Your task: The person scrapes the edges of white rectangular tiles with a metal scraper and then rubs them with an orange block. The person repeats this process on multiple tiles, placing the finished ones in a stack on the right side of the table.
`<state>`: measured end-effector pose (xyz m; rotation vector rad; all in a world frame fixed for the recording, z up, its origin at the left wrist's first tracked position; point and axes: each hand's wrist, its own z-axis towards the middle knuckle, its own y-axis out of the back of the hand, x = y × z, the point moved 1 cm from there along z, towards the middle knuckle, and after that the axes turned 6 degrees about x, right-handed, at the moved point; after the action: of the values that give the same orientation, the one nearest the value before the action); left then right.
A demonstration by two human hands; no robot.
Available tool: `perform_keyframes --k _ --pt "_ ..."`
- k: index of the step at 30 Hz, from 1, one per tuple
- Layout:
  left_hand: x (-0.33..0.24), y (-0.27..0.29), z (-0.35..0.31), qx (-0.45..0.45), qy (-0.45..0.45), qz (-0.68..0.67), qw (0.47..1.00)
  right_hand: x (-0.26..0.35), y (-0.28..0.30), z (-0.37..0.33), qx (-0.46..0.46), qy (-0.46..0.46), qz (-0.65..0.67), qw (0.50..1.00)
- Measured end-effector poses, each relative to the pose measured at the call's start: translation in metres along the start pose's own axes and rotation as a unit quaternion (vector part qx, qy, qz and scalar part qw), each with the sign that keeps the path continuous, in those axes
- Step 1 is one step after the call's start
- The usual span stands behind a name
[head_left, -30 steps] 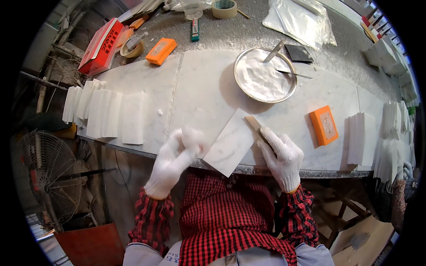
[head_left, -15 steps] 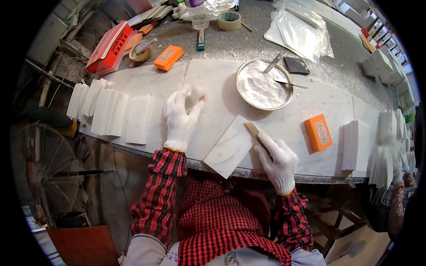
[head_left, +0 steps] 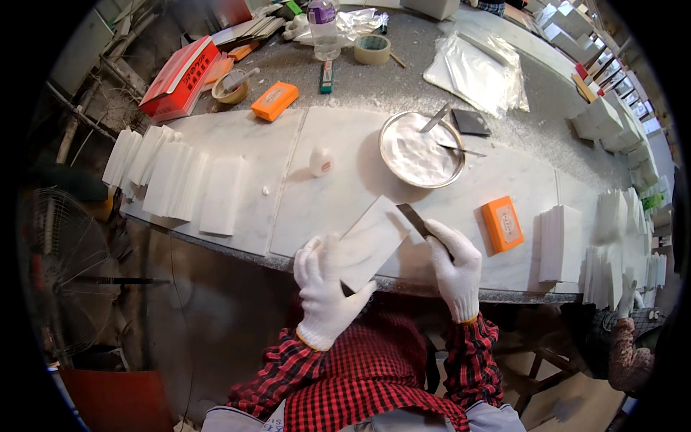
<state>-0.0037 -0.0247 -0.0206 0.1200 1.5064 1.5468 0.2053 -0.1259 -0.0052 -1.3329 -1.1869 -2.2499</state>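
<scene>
In white knit gloves, my left hand (head_left: 324, 288) grips the near left edge of a thin white marble tile (head_left: 374, 237), its thumb by the near corner. The tile slants over the front edge of the marble work slab. My right hand (head_left: 453, 266) holds a flat dark scraper blade (head_left: 411, 219) beside the tile's right edge. A small white bottle (head_left: 321, 162) stands on the slab beyond my left hand. Farther right, a steel bowl (head_left: 385, 165) of white paste has two metal blades resting in it.
Stacks of white tiles stand at the left (head_left: 173, 180) and right (head_left: 560, 245). Orange boxes (head_left: 502, 225) lie on the slab. Behind are a tape roll (head_left: 372, 49), a plastic bottle (head_left: 324, 32) and clear plastic bags (head_left: 475, 72). Another person's arm (head_left: 626, 345) shows at far right.
My left hand has left the small white bottle and come back toward me to grip the tile. The scraper blade in my right hand has turned and now looks darker.
</scene>
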Motion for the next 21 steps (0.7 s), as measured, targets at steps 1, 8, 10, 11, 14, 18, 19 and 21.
perform_keyframes --k 1,8,10,11,14,18,19,21 --pt "0.004 0.003 0.001 -0.002 0.010 -0.050 0.999 0.005 0.005 0.003 -0.019 -0.013 0.034 0.999" --pt "0.006 0.039 0.038 0.100 0.049 -0.164 0.980 0.008 0.038 0.057 -0.015 -0.101 0.041 0.994" --pt "0.011 0.041 0.044 0.118 0.049 -0.169 0.977 -0.004 0.034 0.068 -0.006 -0.056 0.017 0.998" --pt "0.014 0.043 0.046 0.129 0.048 -0.175 0.975 -0.009 0.032 0.073 0.003 -0.047 0.006 0.999" --pt "0.026 0.049 0.044 0.130 0.020 -0.182 0.974 -0.008 0.026 0.080 0.027 -0.068 0.033 0.997" --pt "0.040 0.057 0.037 0.151 -0.003 -0.218 0.964 -0.005 0.027 0.082 0.029 -0.147 0.087 0.985" --pt "0.043 0.057 0.035 0.157 0.006 -0.268 0.951 -0.003 0.029 0.081 0.027 -0.166 0.099 0.981" --pt "0.035 0.061 0.042 0.158 0.014 -0.332 0.930 0.001 0.035 0.079 0.007 -0.186 0.126 0.974"
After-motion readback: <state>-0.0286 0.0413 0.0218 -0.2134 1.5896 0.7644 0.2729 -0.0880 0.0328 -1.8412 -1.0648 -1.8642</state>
